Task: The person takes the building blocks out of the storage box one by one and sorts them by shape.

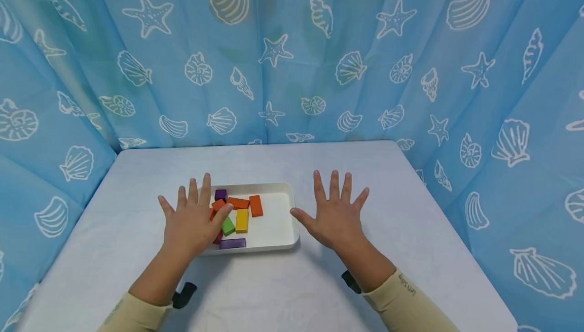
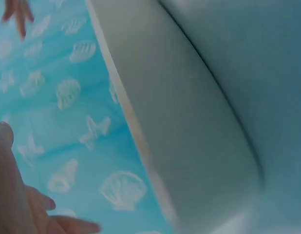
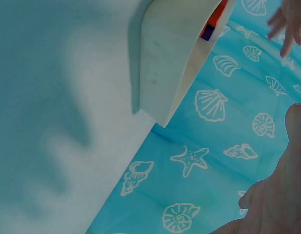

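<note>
hands spread over tray, nothing held

the left hand [image 1: 191,220] hovers palm-down, fingers straight and spread, above the tray's [image 1: 283,230] left edge; it grasps nothing and hides part of the blocks [image 1: 242,219] there. the right hand [image 1: 335,213] is likewise flat and released, over the table [image 1: 410,251] just beside the tray's right edge. the tray sits near the middle of the table, nearer the front edge, with orange, yellow, green and purple blocks bunched in its left half.

risk: a low left hand could press the near-left rim and tip the shallow tray, spilling blocks. packed blocks invite a pinch that catches two at once.
</note>
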Demonstrator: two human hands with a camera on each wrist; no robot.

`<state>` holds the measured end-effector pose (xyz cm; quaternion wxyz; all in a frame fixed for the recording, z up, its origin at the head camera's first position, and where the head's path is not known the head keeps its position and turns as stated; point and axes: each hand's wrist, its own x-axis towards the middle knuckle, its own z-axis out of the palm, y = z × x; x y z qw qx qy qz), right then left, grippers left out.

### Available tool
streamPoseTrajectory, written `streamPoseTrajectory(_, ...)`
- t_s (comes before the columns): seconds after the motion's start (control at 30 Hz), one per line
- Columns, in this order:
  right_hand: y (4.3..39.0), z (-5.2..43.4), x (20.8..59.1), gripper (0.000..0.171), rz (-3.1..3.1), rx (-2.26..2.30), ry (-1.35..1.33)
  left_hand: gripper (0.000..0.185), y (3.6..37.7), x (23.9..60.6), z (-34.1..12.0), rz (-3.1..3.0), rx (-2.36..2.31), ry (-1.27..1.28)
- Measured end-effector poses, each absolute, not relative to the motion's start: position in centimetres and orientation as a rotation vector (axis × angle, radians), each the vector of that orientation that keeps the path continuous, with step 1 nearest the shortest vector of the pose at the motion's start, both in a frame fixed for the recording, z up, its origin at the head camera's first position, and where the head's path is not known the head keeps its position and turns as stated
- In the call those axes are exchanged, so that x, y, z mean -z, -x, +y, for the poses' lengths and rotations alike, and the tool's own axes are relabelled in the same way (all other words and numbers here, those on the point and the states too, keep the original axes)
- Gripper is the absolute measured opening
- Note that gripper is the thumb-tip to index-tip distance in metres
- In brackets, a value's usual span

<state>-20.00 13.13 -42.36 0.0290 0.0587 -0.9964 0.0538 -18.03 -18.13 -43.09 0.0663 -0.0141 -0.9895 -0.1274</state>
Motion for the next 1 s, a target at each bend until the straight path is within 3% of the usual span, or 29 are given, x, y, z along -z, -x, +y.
streamPoseTrajectory(0.37,20.0,13.3,43.3,0.109,-3.096,-0.174,-0.164,0.081,19.2,45.8,-22.3,-2.783,1.392,-0.390)
streamPoseTrajectory(0.8,21.1,12.6,44.4,0.106,-3.160,-0.243,-0.255,0.071,19.3,50.3,-23.9,-2.574,1.808,-0.387)
streamPoseTrajectory(1.0,22.2,10.1,44.1,0.103,-3.144,-0.348,-0.462,0.072,19.6,50.9,-24.1,-2.586,1.844,-0.344)
